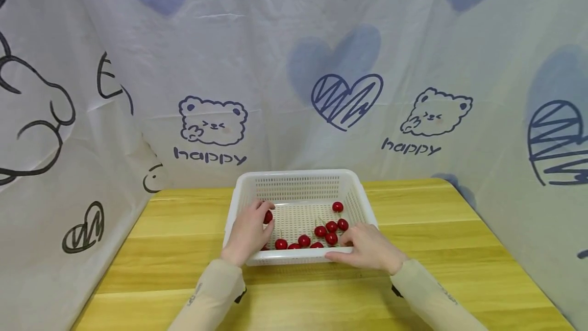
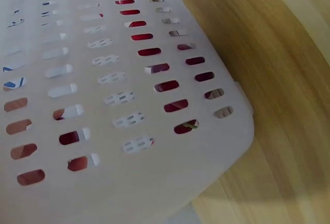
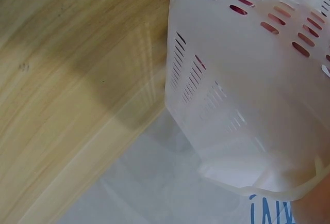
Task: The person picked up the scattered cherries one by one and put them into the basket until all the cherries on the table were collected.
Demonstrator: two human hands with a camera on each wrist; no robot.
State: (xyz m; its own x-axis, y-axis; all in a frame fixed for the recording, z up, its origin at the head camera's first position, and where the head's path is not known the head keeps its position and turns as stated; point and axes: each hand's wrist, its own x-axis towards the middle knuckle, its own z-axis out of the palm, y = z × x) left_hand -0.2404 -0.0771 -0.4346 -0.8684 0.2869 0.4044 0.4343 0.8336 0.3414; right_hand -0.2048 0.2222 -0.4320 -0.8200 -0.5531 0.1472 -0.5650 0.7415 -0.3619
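Observation:
A white plastic basket [image 1: 294,256] with slotted walls holds several red cherries [image 1: 304,240], mostly along its front and right side. My left hand [image 1: 249,231] reaches over the front-left rim. Its thumb and fingers pinch a cherry [image 1: 268,216] above the basket floor. At the front-right corner, my right hand [image 1: 371,246] grips the rim, with the fingers curled inside and the thumb along the outside; the fingertips are hidden. Through the basket wall [image 2: 134,182] in the left wrist view, red cherries [image 2: 149,51] show in the slots. The right wrist view shows the basket's corner [image 3: 232,69] close up.
The basket stands on a yellow wood-grain table [image 1: 174,249], near its back edge. A pale cloth [image 1: 275,132] with printed hearts and bears hangs behind and at both sides.

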